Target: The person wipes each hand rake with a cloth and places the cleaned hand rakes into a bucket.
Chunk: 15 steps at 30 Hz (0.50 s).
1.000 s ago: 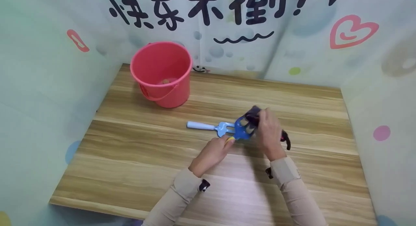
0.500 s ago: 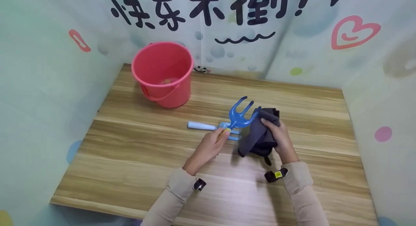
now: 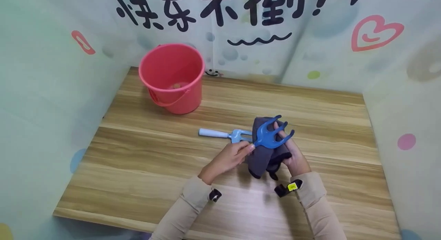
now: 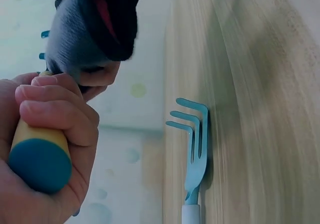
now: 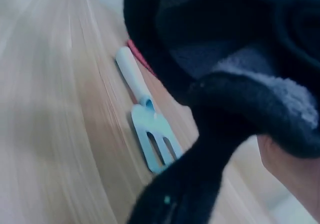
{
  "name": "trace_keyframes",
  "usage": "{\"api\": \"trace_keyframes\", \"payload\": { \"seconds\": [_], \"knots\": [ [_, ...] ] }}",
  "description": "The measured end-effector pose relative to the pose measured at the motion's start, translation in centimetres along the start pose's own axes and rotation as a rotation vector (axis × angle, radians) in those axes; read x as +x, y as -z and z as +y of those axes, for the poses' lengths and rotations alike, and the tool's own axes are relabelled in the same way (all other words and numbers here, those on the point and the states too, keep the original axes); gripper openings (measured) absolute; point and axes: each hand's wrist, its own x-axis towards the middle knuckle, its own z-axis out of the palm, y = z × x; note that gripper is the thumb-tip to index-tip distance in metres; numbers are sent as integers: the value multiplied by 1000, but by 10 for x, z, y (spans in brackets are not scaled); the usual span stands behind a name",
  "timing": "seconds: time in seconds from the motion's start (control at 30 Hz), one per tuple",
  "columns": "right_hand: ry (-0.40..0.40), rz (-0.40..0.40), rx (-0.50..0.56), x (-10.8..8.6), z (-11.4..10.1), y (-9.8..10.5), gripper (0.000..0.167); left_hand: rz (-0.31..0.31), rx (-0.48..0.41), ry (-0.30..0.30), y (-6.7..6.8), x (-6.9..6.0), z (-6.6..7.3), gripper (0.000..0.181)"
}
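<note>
My left hand (image 3: 229,159) grips a blue toy hand fork (image 3: 268,135); its yellow handle (image 4: 42,134) with a blue end shows in the left wrist view. The curved tines point right, in front of a dark grey cloth item (image 3: 260,160) with black edging. My right hand (image 3: 297,159) holds that cloth item from the right, partly hidden by it and by the tines. Fuzzy lining and a black strap (image 5: 185,189) show in the right wrist view. Below lies a light blue toy fork (image 4: 197,154) with a white handle, its tines partly covered in the head view.
A red bucket (image 3: 193,98) stands at the back left of the wooden table (image 3: 137,174), with something small and tan at its bottom. Printed cloth walls (image 3: 327,57) enclose the table at the back and sides.
The cloth item came up off the table in my right hand and shifted left. The blue toy fork first rose upright, then swung right across the front of the cloth.
</note>
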Motion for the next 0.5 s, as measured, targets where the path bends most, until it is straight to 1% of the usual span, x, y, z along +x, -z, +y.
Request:
{"api": "trace_keyframes", "payload": {
  "seconds": [0.03,0.07,0.1,0.13,0.17,0.23,0.27,0.33,0.37,0.47,0.5],
  "knots": [
    [51,-27,-7,-3,2,1,58,0,15,1,0,0,-1,35],
    [81,-34,4,-5,2,3,57,2,33,0,1,-1,-2,35],
    [90,-47,31,-4,2,4,54,6,54,-2,2,-1,-3,35],
    [69,-24,65,-3,0,5,50,11,75,-4,2,-2,-4,36],
    [31,-7,97,-1,-3,5,48,16,98,-6,3,-2,-5,36],
    [-73,52,178,5,-11,6,43,19,128,1,5,-4,-6,36],
    [-124,80,217,7,-16,6,44,19,134,7,6,-4,-8,35],
    [-189,115,232,11,-24,7,47,15,138,22,8,-5,-9,33],
    [-205,113,233,13,-27,6,47,11,137,29,8,-5,-10,32],
    [-150,164,187,14,-32,5,39,11,155,37,9,-6,-11,32],
    [-121,191,151,14,-33,4,36,12,166,40,9,-6,-11,32]
  ]
}}
